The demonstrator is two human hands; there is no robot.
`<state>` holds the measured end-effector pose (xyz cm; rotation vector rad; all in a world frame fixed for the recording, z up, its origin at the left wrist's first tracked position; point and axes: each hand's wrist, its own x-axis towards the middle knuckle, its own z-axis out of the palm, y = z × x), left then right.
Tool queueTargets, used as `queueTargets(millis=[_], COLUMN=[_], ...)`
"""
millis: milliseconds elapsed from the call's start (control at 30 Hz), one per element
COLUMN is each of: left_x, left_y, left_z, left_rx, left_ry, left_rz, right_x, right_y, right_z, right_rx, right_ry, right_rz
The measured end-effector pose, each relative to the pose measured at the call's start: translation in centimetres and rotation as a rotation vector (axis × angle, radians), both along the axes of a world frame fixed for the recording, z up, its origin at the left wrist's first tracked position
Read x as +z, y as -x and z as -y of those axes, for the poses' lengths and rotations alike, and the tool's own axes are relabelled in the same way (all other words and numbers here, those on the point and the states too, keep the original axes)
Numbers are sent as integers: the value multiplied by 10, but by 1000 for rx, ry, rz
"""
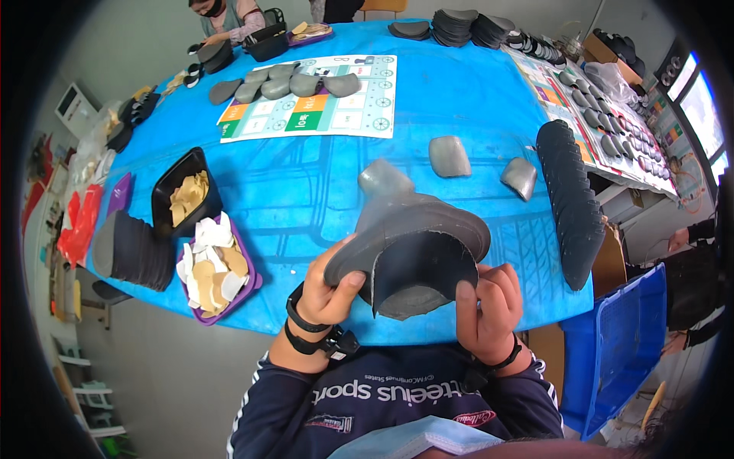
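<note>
Close in front of me I hold a dark curved piece (413,222) with a wide rounded brim and a hollow black inner side toward me. My left hand (329,294) is closed on its left edge, thumb on the near face and fingers beneath. The curled fingers of my right hand (489,310) pinch its lower right edge. Just beyond it lies a grey curved pad (386,180), which looks blurred and is partly covered by the held piece. Two more grey pads, one square (449,157) and one smaller (520,178), rest on the blue tabletop farther right.
Overlapping black pieces (567,203) line the right edge. At left are a dark stack (131,249), a black bin (168,218) and a purple tray (252,287) of tan and white scraps. Grey pads (306,84) cover a printed sheet. A blue crate (612,352) stands lower right; another person (229,19) sits opposite.
</note>
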<state>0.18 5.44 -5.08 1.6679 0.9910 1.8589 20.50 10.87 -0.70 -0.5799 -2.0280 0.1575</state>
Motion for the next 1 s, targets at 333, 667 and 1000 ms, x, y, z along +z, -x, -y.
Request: queueTargets(millis=[333, 667, 1000], left_x=[10, 3, 7], left_y=[-3, -5, -22], left_z=[-2, 1, 16], left_rx=[-70, -132, -294], left_ry=[25, 107, 225], left_rz=[51, 116, 313], right_x=[-1, -5, 4], right_y=[3, 7, 13], right_z=[-2, -3, 6], right_rx=[-19, -62, -107], right_ry=[-13, -65, -177], right_rz=[-23, -23, 25])
